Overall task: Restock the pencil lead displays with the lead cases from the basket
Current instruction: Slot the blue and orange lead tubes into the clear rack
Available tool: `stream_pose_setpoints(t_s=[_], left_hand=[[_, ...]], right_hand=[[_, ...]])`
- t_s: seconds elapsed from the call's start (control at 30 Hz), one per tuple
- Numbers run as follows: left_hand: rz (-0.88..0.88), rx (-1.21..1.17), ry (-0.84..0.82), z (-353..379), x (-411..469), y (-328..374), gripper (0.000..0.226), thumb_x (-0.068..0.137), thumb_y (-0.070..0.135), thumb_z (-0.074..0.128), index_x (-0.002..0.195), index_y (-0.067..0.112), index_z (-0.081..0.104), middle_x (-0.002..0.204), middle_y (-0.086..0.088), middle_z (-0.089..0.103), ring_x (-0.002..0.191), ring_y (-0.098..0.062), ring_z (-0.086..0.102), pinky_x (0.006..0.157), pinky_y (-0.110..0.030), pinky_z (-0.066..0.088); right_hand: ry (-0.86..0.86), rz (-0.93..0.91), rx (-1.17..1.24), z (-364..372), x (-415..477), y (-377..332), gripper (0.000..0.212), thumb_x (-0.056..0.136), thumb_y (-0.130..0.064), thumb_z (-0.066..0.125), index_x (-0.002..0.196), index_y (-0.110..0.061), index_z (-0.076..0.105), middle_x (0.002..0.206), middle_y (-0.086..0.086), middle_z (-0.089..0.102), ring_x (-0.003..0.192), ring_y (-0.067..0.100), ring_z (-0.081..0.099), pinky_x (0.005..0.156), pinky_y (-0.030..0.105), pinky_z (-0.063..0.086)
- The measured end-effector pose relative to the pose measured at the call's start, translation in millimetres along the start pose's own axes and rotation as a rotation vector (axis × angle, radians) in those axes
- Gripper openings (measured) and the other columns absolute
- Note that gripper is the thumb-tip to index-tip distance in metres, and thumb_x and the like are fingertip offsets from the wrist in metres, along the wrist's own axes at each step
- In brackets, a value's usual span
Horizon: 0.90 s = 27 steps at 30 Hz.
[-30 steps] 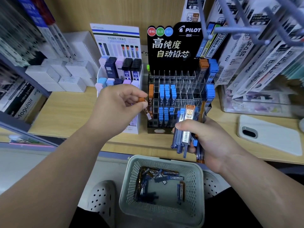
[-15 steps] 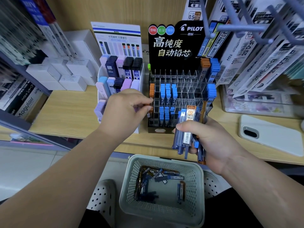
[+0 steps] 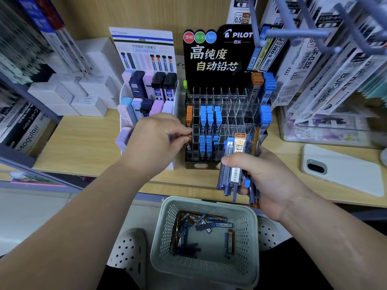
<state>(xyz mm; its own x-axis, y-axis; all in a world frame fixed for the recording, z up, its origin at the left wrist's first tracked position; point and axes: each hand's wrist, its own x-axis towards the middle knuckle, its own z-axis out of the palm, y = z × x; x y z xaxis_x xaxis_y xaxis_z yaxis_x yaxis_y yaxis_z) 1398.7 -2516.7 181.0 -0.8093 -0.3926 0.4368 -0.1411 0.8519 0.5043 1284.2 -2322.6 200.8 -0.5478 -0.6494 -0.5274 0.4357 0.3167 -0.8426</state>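
Grip of left hand (image 3: 155, 141) on orange lead case (image 3: 187, 137) at display (image 3: 230, 105)

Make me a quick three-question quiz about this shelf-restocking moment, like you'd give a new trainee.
1. True or false: the right hand grips a bundle of lead cases.
2. At which part of the black Pilot display does the left hand pinch its orange-capped case? A) the leftmost column B) the rightmost column C) the middle of the back row
3. Fill in: the front case in the bundle is labelled 0.5 ___.

Key: 1 true. 2 A. 3 HB.
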Motion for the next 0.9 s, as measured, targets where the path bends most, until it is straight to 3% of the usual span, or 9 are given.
stream_pose_setpoints(t_s=[0.13, 0.3, 0.47, 0.6, 0.67, 0.8, 0.9], left_hand=[[0.058, 0.120, -0.018, 7.2, -4.0, -2.2, 0.018, 0.077, 0.002, 0.079, 0.094, 0.010, 0.080, 0.084, -0.002, 0.072, 0.079, -0.018, 0.066, 0.077, -0.022, 0.049], [0.006, 0.188, 0.018, 13.3, -4.5, 0.1, 0.018, 0.068, 0.005, 0.086, 0.083, 0.011, 0.078, 0.080, -0.002, 0.069, 0.078, -0.025, 0.064, 0.074, -0.036, 0.054], [-0.042, 0.238, -0.015, 14.2, -5.4, 2.9, 0.024, 0.063, 0.006, 0.088, 0.081, 0.012, 0.073, 0.077, -0.001, 0.065, 0.076, -0.025, 0.061, 0.070, -0.030, 0.048], [-0.085, 0.223, -0.002, 9.2, -2.6, 8.3, 0.033, 0.067, 0.016, 0.088, 0.096, 0.017, 0.071, 0.080, 0.005, 0.061, 0.074, -0.015, 0.051, 0.072, -0.026, 0.043], [-0.127, 0.114, 0.007, 5.2, -0.8, 19.4, 0.027, 0.077, 0.020, 0.083, 0.101, 0.019, 0.071, 0.080, 0.008, 0.062, 0.070, -0.010, 0.049, 0.069, -0.026, 0.046], [-0.429, -0.472, -0.118, 5.5, -0.8, 55.6, 0.010, 0.087, 0.032, 0.074, 0.096, 0.031, 0.075, 0.077, 0.007, 0.067, 0.065, -0.006, 0.057, 0.065, -0.021, 0.050], [-0.526, -0.645, -0.244, 15.6, -6.1, 69.7, 0.005, 0.086, 0.032, 0.075, 0.091, 0.032, 0.076, 0.079, 0.006, 0.068, 0.072, -0.011, 0.061, 0.066, -0.031, 0.054]], right_hand=[[0.005, 0.006, -0.001, -0.1, 1.2, 0.8, 0.046, 0.057, -0.025, 0.081, 0.098, -0.014, 0.064, 0.086, 0.015, 0.067, 0.057, 0.018, 0.049, 0.040, 0.024, 0.036], [-0.012, 0.005, -0.008, -0.1, 1.3, 0.6, 0.043, 0.058, -0.026, 0.080, 0.096, -0.014, 0.065, 0.085, 0.014, 0.068, 0.056, 0.018, 0.050, 0.041, 0.024, 0.036], [-0.026, -0.007, -0.001, -0.9, 1.7, 0.2, 0.036, 0.059, -0.024, 0.080, 0.091, -0.016, 0.064, 0.085, 0.014, 0.069, 0.057, 0.019, 0.050, 0.042, 0.025, 0.036], [-0.024, 0.003, -0.006, -1.5, 2.0, 0.2, 0.036, 0.058, -0.023, 0.081, 0.089, -0.018, 0.064, 0.080, 0.011, 0.068, 0.061, 0.022, 0.050, 0.041, 0.024, 0.036], [-0.020, 0.009, -0.031, -1.7, 2.8, 1.0, 0.038, 0.058, -0.024, 0.081, 0.091, -0.018, 0.064, 0.078, 0.008, 0.066, 0.067, 0.026, 0.049, 0.041, 0.024, 0.037], [-0.066, 0.000, -0.056, 0.9, 4.2, 4.1, 0.048, 0.058, -0.023, 0.083, 0.101, -0.013, 0.066, 0.076, 0.012, 0.062, 0.073, 0.030, 0.045, 0.045, 0.026, 0.038], [-0.084, -0.014, -0.074, 3.3, 5.0, 6.4, 0.054, 0.059, -0.024, 0.081, 0.111, -0.010, 0.070, 0.100, 0.026, 0.069, 0.080, 0.028, 0.051, 0.052, 0.031, 0.040]])
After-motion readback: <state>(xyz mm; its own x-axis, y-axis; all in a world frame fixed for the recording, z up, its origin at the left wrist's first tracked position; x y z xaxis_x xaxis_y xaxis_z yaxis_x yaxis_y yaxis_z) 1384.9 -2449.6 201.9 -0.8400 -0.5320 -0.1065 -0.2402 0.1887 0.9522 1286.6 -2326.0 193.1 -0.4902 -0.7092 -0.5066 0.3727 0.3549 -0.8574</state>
